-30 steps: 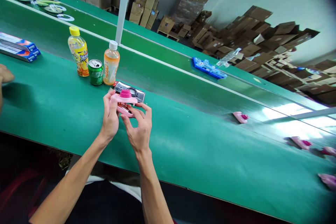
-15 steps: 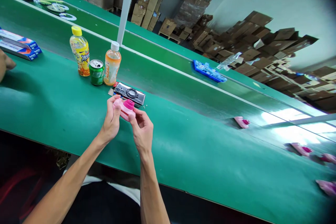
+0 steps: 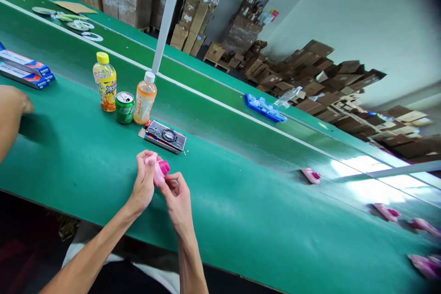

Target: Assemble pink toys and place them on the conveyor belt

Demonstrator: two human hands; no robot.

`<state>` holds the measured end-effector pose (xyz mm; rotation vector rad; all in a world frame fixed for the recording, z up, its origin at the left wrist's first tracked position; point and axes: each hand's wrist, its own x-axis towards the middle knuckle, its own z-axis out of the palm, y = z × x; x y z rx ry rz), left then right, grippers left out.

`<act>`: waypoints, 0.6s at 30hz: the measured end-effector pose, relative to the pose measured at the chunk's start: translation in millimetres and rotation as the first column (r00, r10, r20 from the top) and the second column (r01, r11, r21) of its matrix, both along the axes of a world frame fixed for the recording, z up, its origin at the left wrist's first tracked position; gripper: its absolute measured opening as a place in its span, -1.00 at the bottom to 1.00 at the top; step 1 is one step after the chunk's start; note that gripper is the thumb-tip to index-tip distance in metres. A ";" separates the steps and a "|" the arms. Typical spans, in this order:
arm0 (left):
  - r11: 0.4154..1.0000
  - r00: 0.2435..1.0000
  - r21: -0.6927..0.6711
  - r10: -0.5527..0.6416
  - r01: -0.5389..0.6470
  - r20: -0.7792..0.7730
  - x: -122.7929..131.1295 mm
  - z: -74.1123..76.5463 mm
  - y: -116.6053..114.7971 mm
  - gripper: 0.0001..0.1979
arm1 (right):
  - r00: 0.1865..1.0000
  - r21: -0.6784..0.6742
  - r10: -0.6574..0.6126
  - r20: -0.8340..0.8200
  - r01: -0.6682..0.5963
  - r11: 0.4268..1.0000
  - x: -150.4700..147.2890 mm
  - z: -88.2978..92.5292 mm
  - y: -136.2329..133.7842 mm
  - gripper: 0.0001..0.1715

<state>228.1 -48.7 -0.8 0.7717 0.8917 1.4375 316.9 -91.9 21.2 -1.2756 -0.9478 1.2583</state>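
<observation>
Head: pink part (image 3: 157, 171) btwn hands (image 3: 143, 181) (image 3: 177, 201) (both gripping)

On the table (image 3: 86, 165), a can (image 3: 124, 107) stands between one bottle (image 3: 104, 83) and another (image 3: 145, 98), a flat package (image 3: 163, 136) to their right, a plastic piece (image 3: 156, 170) before it

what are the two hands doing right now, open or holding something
left hand: closed, holding a pink plastic piece
right hand: closed, fingers curled on the same pink piece from the other side
</observation>
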 end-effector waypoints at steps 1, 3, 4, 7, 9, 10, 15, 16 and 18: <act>1.000 1.000 -0.018 -0.011 0.012 0.008 2.5 -1.8 -2.6 -0.52 | 1.000 -0.004 0.004 0.028 -0.004 1.000 3.3 -1.8 -3.4 -0.54; 0.998 0.998 -0.011 -0.064 0.063 -0.016 1.5 -5.4 -8.5 -0.53 | 0.989 0.014 0.010 0.149 -0.013 1.000 20.6 -3.7 -4.2 -0.55; 0.995 0.994 0.012 -0.094 0.095 -0.065 -2.9 -7.1 -12.0 -0.52 | 0.966 0.038 -0.010 0.260 0.000 0.999 35.3 -3.4 0.6 -0.55; 0.979 0.914 0.063 -0.159 0.196 -0.373 -32.0 -12.3 -26.0 -0.47 | 0.746 0.158 -0.194 0.637 0.119 0.980 97.5 1.4 42.4 -0.49; 0.974 0.784 0.027 -0.166 0.227 -0.598 -57.8 -17.8 -37.3 -0.49 | 0.616 0.208 -0.295 0.730 0.211 0.955 141.9 4.2 88.1 -0.48; 0.976 0.718 0.015 -0.150 0.218 -0.679 -69.7 -22.0 -42.7 -0.53 | 0.568 0.219 -0.326 0.756 0.250 0.943 161.2 4.2 112.2 -0.49; 0.992 0.526 0.084 0.022 0.095 -0.850 -95.0 -53.2 -54.5 -0.64 | 0.392 0.204 -0.343 0.853 0.354 0.913 213.3 -12.5 194.7 -0.64; 0.991 0.504 0.094 0.034 0.095 -0.863 -94.0 -58.5 -53.5 -0.64 | 0.369 0.205 -0.338 0.866 0.355 0.912 217.0 -17.8 201.1 -0.64; 0.987 0.466 0.114 0.048 0.115 -0.883 -90.3 -64.6 -50.1 -0.64 | 0.329 0.225 -0.343 0.880 0.347 0.910 222.9 -26.9 206.3 -0.63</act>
